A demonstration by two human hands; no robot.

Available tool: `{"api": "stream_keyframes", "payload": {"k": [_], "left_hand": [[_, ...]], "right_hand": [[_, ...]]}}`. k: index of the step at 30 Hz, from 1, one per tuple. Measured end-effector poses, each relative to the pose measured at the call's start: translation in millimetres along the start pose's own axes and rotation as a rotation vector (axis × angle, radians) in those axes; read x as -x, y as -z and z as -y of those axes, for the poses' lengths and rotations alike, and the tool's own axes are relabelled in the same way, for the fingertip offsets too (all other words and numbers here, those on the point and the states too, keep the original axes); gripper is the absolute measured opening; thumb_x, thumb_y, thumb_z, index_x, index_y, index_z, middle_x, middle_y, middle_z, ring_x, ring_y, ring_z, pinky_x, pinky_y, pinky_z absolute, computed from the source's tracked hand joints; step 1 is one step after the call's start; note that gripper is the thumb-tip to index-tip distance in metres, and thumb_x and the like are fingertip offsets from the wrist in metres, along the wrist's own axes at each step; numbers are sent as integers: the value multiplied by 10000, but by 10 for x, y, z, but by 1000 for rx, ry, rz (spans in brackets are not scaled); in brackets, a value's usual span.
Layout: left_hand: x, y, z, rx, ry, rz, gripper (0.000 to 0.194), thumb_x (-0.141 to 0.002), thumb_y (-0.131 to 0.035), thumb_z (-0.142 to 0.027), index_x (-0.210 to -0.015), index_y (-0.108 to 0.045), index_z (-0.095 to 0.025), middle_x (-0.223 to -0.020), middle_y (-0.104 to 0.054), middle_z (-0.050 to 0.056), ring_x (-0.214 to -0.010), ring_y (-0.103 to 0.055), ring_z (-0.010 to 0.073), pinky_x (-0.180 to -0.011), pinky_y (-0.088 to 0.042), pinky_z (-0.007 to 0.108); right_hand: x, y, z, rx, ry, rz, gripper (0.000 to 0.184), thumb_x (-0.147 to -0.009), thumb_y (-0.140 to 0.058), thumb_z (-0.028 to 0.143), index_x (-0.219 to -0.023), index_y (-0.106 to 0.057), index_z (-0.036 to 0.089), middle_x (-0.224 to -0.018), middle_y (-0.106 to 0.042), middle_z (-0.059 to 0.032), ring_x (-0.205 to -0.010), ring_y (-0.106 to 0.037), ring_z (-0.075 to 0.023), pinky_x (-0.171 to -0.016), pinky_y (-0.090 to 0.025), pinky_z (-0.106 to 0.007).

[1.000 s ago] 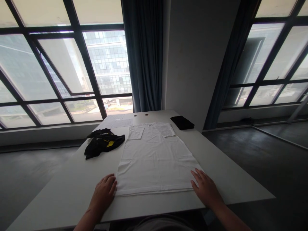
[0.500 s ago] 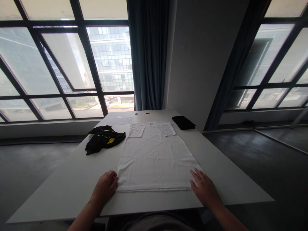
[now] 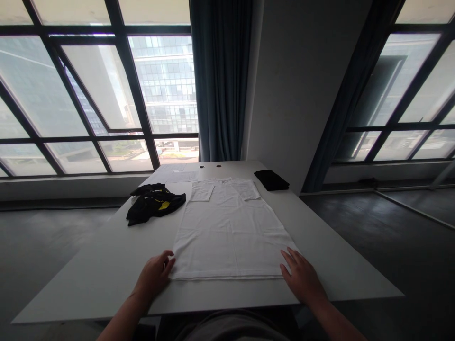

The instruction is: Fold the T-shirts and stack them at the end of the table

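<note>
Head view: my left hand spread open, fingers touching hem of flat white T-shirt; right hand open wide at opposite hem corner, on white table.

place: probably upper-floor office | long white table | tall steel-framed windows | glass tower outside | concrete floor

No legible text, label, brand or number: the white T-shirt shows no readable lettering, while the yellow mark on the black garment at left and the pale sheets at the table's far end are too small to read.
</note>
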State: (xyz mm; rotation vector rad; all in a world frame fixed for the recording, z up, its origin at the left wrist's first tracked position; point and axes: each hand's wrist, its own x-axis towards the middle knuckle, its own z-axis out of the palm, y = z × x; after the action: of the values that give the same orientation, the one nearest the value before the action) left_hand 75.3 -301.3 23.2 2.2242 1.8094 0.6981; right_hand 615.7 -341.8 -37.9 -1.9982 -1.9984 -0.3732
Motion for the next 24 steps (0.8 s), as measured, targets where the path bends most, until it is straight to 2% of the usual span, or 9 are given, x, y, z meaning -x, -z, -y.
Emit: {"api": "stream_keyframes", "payload": {"k": [5, 9, 12, 15, 19, 24], "left_hand": [[36, 14, 37, 38, -80, 0, 480, -1039, -286, -524, -998, -688, -265, -795, -732, 22, -811, -719, 226, -750, -517, 311], [-4, -17, -2, -48, -50, -33, 360, -1008, -393, -454, -973, -686, -246, -831, -737, 35, -827, -704, 235, -793, -520, 345], [-26, -48, 11, -116, -77, -61, 275, -934, -513, -375, -1076, -706, -240, -1036, -751, 68, -988, -695, 258, -923, -521, 398], [-2, -68, 125, -140, -110, -47, 360, -917, -546, -378, -1221, -714, -279, -1246, -716, 71, -1156, -664, 279, -1010, -513, 430], [69, -64, 298, -167, -122, -4, 443, -944, -551, -416, -1361, -674, -330, -1336, -692, 55, -1218, -646, 280, -1038, -518, 441], [158, -35, 334, -247, -223, 19, 417, -1009, -466, -332, -1365, -684, -348, -1431, -653, 48, -1292, -613, 261, -1065, -512, 444]], "right_hand": [[1, -1, 0, 1, -5, 2, 527, -981, -430, 385, -1384, -673, 147, -1465, -614, -150, -1370, -541, -332, -1149, -432, -485], [1, -21, -8, -11, -7, -1, 519, -979, -437, 394, -1379, -675, 164, -1468, -613, -143, -1373, -538, -327, -1153, -427, -485], [0, -23, -7, -11, -13, 0, 527, -977, -438, 400, -1386, -672, 164, -1469, -613, -142, -1373, -539, -325, -1152, -431, -483], [1, -12, 1, -9, -16, 9, 530, -978, -438, 403, -1389, -673, 164, -1478, -610, -137, -1378, -538, -328, -1153, -435, -484], [4, -12, 8, -10, -20, 5, 522, -980, -433, 390, -1388, -677, 172, -1478, -614, -126, -1377, -545, -324, -1144, -453, -484], [35, -54, -50, -37, 11, -23, 520, -975, -445, 392, -1382, -684, 172, -1474, -615, -138, -1363, -564, -336, -1150, -457, -507]]}}
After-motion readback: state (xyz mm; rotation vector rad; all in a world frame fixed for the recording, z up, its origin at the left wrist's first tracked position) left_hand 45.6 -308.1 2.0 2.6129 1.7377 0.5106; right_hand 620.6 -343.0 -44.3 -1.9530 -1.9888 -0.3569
